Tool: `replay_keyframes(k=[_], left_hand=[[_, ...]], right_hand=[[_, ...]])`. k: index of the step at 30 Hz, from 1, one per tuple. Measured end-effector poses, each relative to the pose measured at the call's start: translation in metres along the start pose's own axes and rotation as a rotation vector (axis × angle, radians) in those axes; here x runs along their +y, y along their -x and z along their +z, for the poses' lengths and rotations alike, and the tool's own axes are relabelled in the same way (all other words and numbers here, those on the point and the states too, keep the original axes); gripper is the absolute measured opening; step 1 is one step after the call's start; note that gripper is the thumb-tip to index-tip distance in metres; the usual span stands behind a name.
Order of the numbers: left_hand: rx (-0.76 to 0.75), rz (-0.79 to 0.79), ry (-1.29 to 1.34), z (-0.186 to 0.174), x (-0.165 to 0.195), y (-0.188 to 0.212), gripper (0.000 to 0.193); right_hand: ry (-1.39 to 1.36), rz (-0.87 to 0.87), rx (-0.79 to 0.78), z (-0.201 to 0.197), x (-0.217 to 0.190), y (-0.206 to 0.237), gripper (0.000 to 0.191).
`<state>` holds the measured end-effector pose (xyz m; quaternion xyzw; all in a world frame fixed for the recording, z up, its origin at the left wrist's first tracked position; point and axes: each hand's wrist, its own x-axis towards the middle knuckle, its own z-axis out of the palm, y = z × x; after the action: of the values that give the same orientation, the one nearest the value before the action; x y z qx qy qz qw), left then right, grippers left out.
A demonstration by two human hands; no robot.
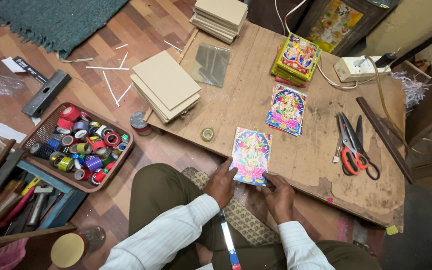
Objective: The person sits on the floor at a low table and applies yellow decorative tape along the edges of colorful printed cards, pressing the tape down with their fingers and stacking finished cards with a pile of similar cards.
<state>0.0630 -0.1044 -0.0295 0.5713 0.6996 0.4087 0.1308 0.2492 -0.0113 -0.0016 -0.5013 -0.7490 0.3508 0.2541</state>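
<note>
Across the low wooden counter (pixel 256 95), cardboard sheets (pixel 165 84), picture stacks (pixel 297 56) and scissors (pixel 352 145) are spread. At its near edge a colourful printed picture (pixel 251 155) is pinched by left hand (pixel 222 182) and right hand (pixel 278 195), both closed on its lower corners. Positioning seems under way; steady alignment is needed next.

The light is soft and even, quite bright over the wooden board (pixel 256 95) beyond the hands. Shadows are weak. A clear plastic sheet (pixel 211 64) gives dull glare. Corners look darker and slightly stretched by the wide lens. Focus is sharp.
</note>
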Motion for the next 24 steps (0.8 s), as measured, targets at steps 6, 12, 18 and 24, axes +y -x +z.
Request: replay_keyframes(k=[6, 12, 18, 24], left_hand=[[0.019, 0.009, 0.028, -0.006, 0.005, -0.002, 0.039], [0.111, -0.069, 0.233, -0.004, 0.007, -0.002, 0.057], [0.147, -0.556, 0.58, 0.019, -0.029, -0.015, 0.05], [0.307, -0.57, 0.664, 0.025, -0.03, -0.019, 0.04]], right_hand=[[-0.043, 0.025, 0.004, 0.0, -0.002, 0.001, 0.05], [-0.244, 0.089, 0.03, 0.007, 0.012, 0.001, 0.055], [-0.472, 0.245, 0.047, 0.017, 0.044, 0.001, 0.037], [-0.388, 0.093, 0.185, 0.01, 0.041, 0.003, 0.036]])
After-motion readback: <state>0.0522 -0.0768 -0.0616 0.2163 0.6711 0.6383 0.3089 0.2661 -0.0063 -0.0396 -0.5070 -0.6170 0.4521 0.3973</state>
